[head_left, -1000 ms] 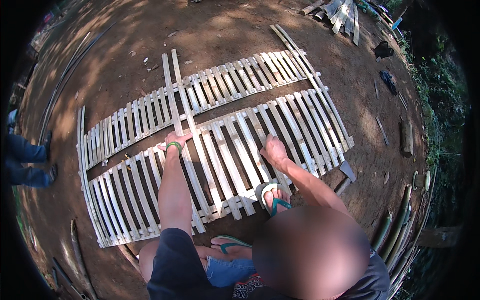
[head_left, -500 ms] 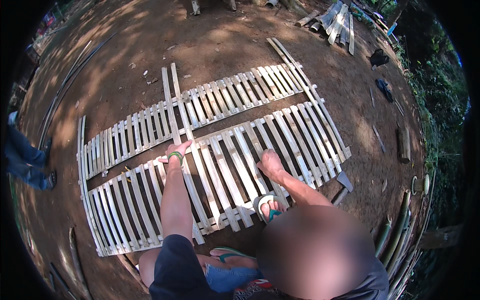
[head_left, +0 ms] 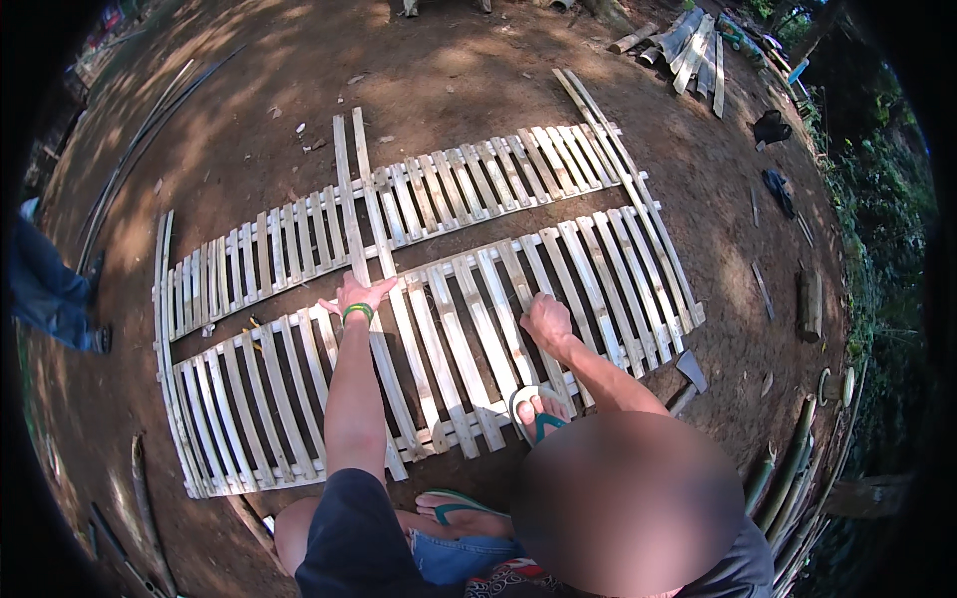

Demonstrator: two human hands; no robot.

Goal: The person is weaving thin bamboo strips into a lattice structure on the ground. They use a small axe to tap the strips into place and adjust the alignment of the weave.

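A long bamboo slat panel (head_left: 464, 344) lies on the ground, its many pale strips fixed across rails. My left hand (head_left: 359, 294), with a green band on its wrist, rests with fingers spread over the pair of long middle strips (head_left: 365, 189) near the panel's far rail. Curled closed, my right hand (head_left: 548, 321) is down on the slats right of the middle. What its fingers hold, if anything, is hidden. My sandalled foot (head_left: 541, 411) stands at the near rail. A second slat panel (head_left: 439, 189) lies beyond, bridged to the first by the long strips.
A hatchet (head_left: 690, 374) lies off the panel's near right corner. At the left stands another person in jeans (head_left: 50, 289). Split bamboo (head_left: 693, 50) is heaped far right, and green bamboo poles (head_left: 793, 463) lie near right. A short log (head_left: 809, 304) is at the right.
My view has shifted slightly. My left hand's fingers have spread wider across the middle strips. My right hand stays closed at about the same place on the slats.
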